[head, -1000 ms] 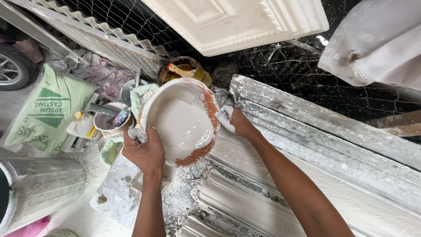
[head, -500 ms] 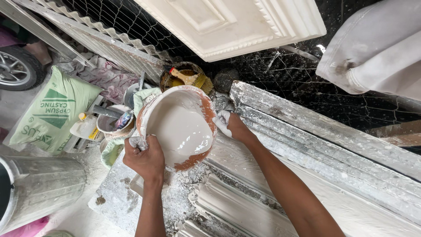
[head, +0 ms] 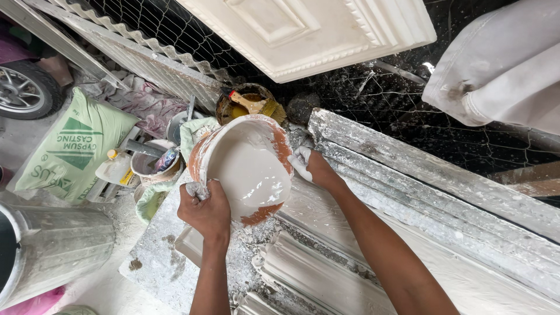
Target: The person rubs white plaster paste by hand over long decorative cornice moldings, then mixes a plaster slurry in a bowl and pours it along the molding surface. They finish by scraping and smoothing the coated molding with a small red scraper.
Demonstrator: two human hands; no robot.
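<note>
Bowl (head: 248, 169) tipped further toward mould (head: 373, 192); left hand (head: 205, 210) clamps its rim, plaster-coated right hand (head: 309, 166) lies open beside it.

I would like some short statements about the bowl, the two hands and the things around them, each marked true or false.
1. The orange bowl holds a white liquid mix. True.
2. The left hand grips the bowl's rim. True.
3. The right hand holds a paintbrush. False: it rests against the bowl's side, smeared with white; the brush lies in a small pot behind the bowl.
4. The green sack lies to the right of the bowl. False: it lies to the left.
5. A long ribbed white moulding runs beside the bowl. True.
6. The bowl stands flat and empty. False: it is tilted and holds the mix.
</note>
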